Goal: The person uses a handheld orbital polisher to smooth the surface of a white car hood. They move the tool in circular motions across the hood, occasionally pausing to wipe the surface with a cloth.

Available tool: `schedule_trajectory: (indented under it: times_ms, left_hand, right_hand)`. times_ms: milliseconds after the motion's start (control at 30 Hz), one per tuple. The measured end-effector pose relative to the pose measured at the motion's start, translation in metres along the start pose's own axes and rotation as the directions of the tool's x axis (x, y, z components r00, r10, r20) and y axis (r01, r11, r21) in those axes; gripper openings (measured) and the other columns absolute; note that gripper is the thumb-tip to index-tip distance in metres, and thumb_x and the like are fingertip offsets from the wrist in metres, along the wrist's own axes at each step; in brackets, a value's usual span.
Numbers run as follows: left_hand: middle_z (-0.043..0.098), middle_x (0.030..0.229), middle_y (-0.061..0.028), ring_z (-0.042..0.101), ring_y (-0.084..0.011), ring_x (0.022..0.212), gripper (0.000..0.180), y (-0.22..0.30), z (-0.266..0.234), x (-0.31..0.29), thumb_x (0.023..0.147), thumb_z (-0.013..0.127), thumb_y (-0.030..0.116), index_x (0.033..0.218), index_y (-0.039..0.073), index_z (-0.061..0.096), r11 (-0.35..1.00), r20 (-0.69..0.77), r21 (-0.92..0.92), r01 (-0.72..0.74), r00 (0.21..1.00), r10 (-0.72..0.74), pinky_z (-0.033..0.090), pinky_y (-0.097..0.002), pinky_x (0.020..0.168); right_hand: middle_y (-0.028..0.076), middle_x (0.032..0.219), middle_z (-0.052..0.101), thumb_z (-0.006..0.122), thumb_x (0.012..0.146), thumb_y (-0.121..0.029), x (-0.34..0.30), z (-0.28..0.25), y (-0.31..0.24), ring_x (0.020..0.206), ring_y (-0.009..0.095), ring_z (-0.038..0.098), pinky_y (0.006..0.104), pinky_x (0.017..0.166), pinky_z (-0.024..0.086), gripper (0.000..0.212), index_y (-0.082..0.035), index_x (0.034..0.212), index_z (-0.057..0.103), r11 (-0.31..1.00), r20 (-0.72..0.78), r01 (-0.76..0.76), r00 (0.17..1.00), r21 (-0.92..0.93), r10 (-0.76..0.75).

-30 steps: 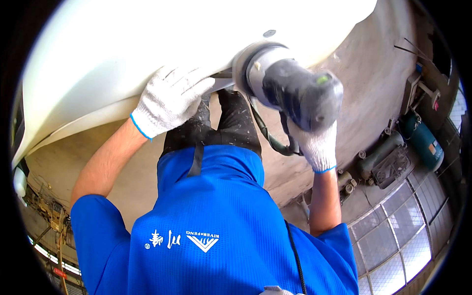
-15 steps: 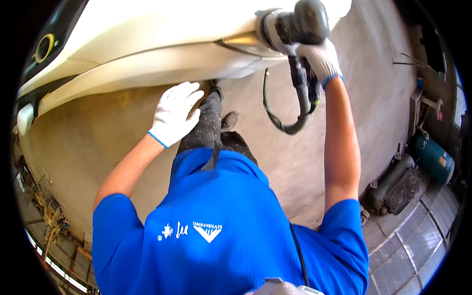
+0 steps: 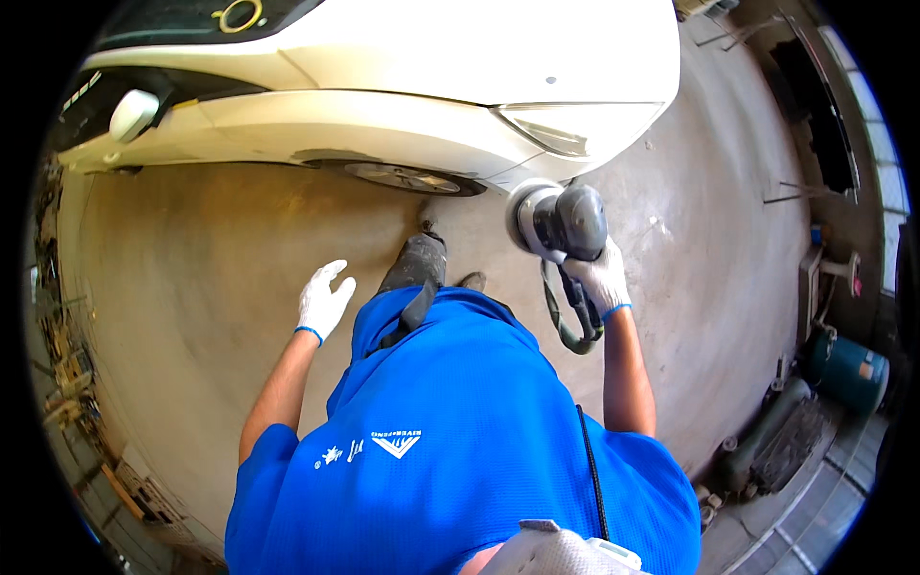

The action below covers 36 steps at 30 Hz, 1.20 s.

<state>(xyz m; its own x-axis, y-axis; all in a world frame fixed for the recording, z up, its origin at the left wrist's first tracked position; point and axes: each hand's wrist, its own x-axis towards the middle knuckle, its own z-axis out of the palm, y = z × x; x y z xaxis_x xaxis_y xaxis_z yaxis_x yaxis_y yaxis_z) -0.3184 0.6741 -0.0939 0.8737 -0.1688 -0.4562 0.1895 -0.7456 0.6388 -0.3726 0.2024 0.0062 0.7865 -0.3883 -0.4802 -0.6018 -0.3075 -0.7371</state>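
My right hand (image 3: 598,278), in a white knit glove with a blue cuff, is closed round the handle of a handheld orbital sander (image 3: 581,220). The sander has a black rounded body and a pale round pad facing left, toward the car's front corner. A dark hose (image 3: 578,335) loops down from it. Whether the pad touches the car (image 3: 402,120) I cannot tell. My left hand (image 3: 325,299), gloved the same way, hangs free over the floor with its fingers apart and holds nothing. The white car lies across the far side, showing its headlight (image 3: 551,127), front wheel and side mirror (image 3: 134,115).
A yellow ring-shaped roll (image 3: 241,14) rests on the car's windscreen area. At the right wall stand a teal tank (image 3: 848,372) and machinery (image 3: 786,441). Clutter with wooden pieces (image 3: 134,489) lines the left edge. Concrete floor (image 3: 709,259) lies around me.
My right hand has brought the sander down toward me, away from over the headlight. My left hand is lower in view. More of the car now shows, including its wheel.
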Motion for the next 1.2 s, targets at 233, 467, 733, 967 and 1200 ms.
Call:
schedule_trajectory:
  times_ms: [233,467,733,967,1200]
  left_hand:
    - [0.054,0.15,-0.0136,0.049,-0.0267,0.139,0.066,0.06,0.012,0.055,0.106,0.038,0.053,0.151,0.005,0.045,0.483,0.463,-0.751,0.45,0.881,-0.101,0.029,-0.0399,0.121]
    - [0.047,0.153,-0.0215,0.05,-0.038,0.136,0.079,0.115,-0.042,0.099,0.104,0.03,0.064,0.156,0.005,0.035,-0.191,0.522,-0.727,0.66,0.711,0.471,0.038,-0.0499,0.117]
    - [0.031,0.164,-0.0148,0.035,-0.0325,0.148,0.077,0.078,-0.088,0.148,0.105,0.034,0.061,0.159,0.007,0.027,0.027,0.533,-0.806,0.592,0.706,0.466,0.03,-0.049,0.123]
    - [0.041,0.158,-0.0187,0.037,-0.0344,0.147,0.085,0.121,-0.144,0.171,0.099,0.043,0.066,0.158,0.005,0.033,-0.036,0.613,-0.683,0.73,0.599,0.516,0.03,-0.0454,0.122]
    - [0.063,0.136,-0.021,0.06,-0.0353,0.127,0.068,0.2,-0.159,0.204,0.103,0.048,0.055,0.139,-0.002,0.057,0.09,0.418,-0.871,0.483,0.632,0.653,0.039,-0.0482,0.117]
  right_hand:
    - [0.017,0.118,0.072,0.076,0.067,-0.006,-0.028,0.055,-0.055,0.11,0.023,0.07,0.0349,0.098,0.052,0.074,-0.002,0.137,0.056,0.982,0.199,0.181,0.966,-0.052,-0.168]
    - [0.02,0.13,0.067,0.087,0.069,-0.018,-0.022,0.126,-0.147,0.121,0.032,0.066,0.0393,0.104,0.051,0.085,-0.006,0.145,0.05,0.942,0.506,0.326,0.801,0.078,-0.319]
    - [0.021,0.133,0.064,0.086,0.071,-0.02,0.008,0.198,-0.208,0.119,0.036,0.066,0.041,0.102,0.052,0.09,-0.008,0.15,0.044,0.928,0.514,0.352,0.777,0.126,-0.364]
    - [0.023,0.123,0.069,0.085,0.073,-0.018,-0.001,0.171,-0.22,0.11,0.04,0.069,0.0426,0.095,0.055,0.085,-0.006,0.148,0.044,0.927,0.334,0.374,0.872,0.017,-0.358]
    - [0.027,0.119,0.069,0.08,0.074,-0.012,-0.016,0.136,-0.147,0.114,0.04,0.067,0.042,0.096,0.054,0.078,-0.005,0.145,0.048,0.984,0.004,0.165,0.986,0.068,-0.166]
